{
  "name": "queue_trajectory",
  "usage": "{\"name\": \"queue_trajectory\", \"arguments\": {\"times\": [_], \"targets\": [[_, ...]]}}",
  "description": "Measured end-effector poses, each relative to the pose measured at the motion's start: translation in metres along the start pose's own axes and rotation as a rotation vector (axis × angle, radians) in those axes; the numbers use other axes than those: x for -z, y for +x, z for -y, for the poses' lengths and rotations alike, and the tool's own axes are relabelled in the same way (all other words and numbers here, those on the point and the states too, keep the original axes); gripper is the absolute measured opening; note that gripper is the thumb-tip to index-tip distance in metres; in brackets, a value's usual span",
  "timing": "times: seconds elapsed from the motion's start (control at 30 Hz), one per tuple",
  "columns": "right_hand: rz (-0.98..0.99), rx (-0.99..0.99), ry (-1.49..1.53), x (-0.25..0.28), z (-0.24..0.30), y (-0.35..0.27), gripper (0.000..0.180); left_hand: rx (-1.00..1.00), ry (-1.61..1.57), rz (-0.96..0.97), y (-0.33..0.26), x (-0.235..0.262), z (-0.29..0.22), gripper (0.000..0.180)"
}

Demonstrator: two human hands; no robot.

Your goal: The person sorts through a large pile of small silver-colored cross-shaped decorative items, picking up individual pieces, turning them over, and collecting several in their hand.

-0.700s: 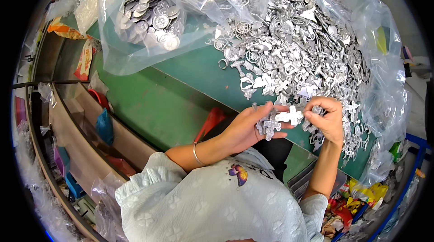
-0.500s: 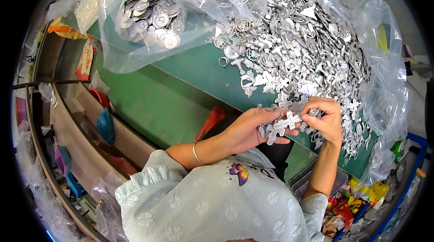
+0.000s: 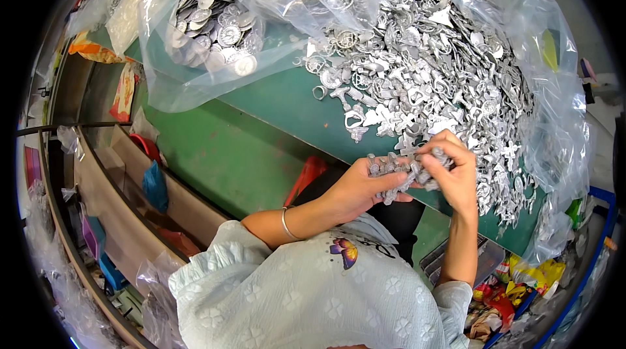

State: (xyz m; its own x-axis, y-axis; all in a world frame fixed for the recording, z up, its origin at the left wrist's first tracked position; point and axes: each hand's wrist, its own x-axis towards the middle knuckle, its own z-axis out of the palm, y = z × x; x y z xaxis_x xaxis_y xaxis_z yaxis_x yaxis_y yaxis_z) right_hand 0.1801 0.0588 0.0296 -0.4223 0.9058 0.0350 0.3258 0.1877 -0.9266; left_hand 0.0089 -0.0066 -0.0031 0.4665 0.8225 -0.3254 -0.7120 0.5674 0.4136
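Bare green table leftward (metal-parts heap crowding ahead).

Both forearms rise from the lower edge and meet; the left hand lies cupped, palm up, while the right hand curls its fingers downward against it.

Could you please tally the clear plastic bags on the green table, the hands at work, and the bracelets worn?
Clear plastic bags: 2, the bag of round discs and the bag under the mixed silver pieces
Hands: 2, left hand, right hand
Bracelets: 1, bracelet
Total: 5
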Motion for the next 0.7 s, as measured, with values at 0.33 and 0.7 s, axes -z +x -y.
{"name": "queue_trajectory", "arguments": {"times": [0.33,0.7], "targets": [[-0.264,-0.26,0.292,-0.008,-0.012,-0.025,0.018,0.034,0.025,-0.04,0.001,-0.005,0.006,0.025],[-0.392,-0.382,1.859,0.026,-0.033,-0.065,0.036,0.05,0.024,-0.078,0.003,-0.004,0.006,0.027]]}}
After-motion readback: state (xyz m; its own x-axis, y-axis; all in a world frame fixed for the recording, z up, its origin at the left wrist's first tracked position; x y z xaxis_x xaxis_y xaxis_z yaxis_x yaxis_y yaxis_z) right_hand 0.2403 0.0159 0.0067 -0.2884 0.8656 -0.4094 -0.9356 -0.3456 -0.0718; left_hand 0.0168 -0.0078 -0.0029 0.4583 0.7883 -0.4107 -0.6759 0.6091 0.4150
